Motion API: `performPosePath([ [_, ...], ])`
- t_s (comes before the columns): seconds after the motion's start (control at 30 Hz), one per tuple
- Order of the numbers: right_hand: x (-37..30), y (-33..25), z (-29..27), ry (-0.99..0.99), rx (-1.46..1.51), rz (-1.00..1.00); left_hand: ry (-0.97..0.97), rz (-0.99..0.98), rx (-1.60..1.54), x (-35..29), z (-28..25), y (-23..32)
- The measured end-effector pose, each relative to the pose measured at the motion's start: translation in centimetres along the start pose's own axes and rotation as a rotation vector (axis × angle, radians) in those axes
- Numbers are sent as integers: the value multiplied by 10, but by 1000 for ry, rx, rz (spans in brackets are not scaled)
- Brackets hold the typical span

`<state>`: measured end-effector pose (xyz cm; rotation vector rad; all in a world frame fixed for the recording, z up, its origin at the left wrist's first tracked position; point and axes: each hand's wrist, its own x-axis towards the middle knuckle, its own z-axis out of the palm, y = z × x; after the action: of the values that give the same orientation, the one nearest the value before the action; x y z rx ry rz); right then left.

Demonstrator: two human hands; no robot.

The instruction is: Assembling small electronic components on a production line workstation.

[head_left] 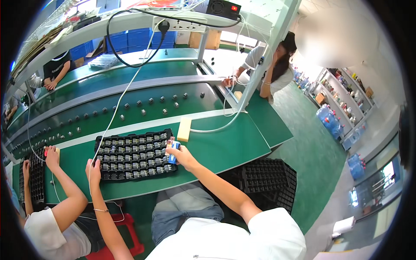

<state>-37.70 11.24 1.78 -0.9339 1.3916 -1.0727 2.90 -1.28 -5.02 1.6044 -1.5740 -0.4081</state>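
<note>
Black tray [113, 177] (metal parts [135, 152] in its rows) lies on the green counter [225, 141]; the right hand [185, 157] wraps its fingers around a blue device [173, 157] by the tray's right end; whether the left hand's [93, 170] fingers pinch its left, I cannot tell.

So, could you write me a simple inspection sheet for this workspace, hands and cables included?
Surface: green table.
Job's things: black tray of small parts; blue item.
Clutter: yellow block beside the tray; spare trays stacked below the table's edge.
Hands: left hand at the tray's left edge, grip unclear; right hand holds the blue item over the tray's right side.
Cables: white cable runs from overhead down to the left hand; black cable loops near the power strip.
Surroundings: co-worker at left; shelves and water bottles at right.
</note>
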Motion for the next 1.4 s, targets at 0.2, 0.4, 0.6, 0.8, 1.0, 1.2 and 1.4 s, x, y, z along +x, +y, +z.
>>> performPosePath([
  [0.2,-42,14,-4,167,131,-348,-21,7,-295,-20,3,9],
  [0.4,-139,0,-84,342,185,-366,-210,86,-347,-58,31,137],
  [0.6,-248,16,-188,729,28,-275,-475,264,-475,-114,132,272],
  [0.8,-340,50,-251,1213,113,-288,-824,409,-484,-164,294,409],
  [1.0,-362,68,-274,1452,295,-343,-1104,701,-516,-187,449,515],
  [1.2,-267,81,-254,1479,411,-498,-1153,921,-211,-145,535,579],
  [1.4,-194,59,-202,1206,555,-531,-783,1051,-24,-127,526,592],
])
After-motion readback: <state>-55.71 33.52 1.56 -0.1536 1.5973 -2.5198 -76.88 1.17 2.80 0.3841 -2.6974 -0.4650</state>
